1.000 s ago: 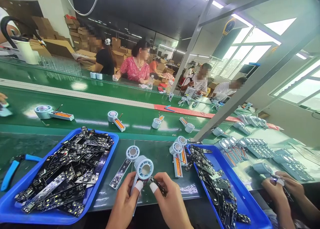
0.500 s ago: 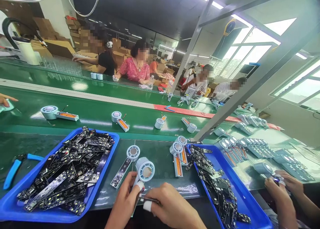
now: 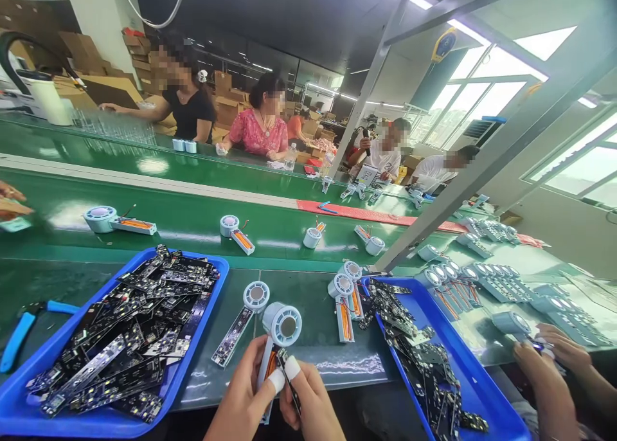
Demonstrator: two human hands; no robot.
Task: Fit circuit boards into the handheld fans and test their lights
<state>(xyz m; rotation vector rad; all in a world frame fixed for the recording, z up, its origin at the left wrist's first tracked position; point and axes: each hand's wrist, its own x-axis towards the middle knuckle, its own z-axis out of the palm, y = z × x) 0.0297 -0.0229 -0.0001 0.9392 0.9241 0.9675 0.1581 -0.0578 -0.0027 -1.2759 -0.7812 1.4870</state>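
My left hand (image 3: pixel 245 389) is closed around the handle of a light-blue handheld fan (image 3: pixel 282 324), its round head upright and facing me. My right hand (image 3: pixel 313 399), closed too, pinches a narrow black circuit board (image 3: pixel 289 380) beside the open handle, where orange wires show. White coverings wrap both thumb tips. Just behind my hands lies another fan (image 3: pixel 256 295) with a board along its handle. To the right rest two fans (image 3: pixel 343 287) with orange parts in their open handles.
Blue trays piled with circuit boards stand to the left (image 3: pixel 219 280) and right (image 3: pixel 496 405). Blue-handled cutters (image 3: pixel 19 341) lie far left. Several fans sit on the green conveyor (image 3: pixel 274 232). A metal post (image 3: pixel 434 213) rises beyond the right tray. A co-worker's hands (image 3: pixel 544 360) work at right.
My right hand has turned the circuit board from nearly level to steep and brought it against the fan's handle. The conveyor fans appear slightly further right.
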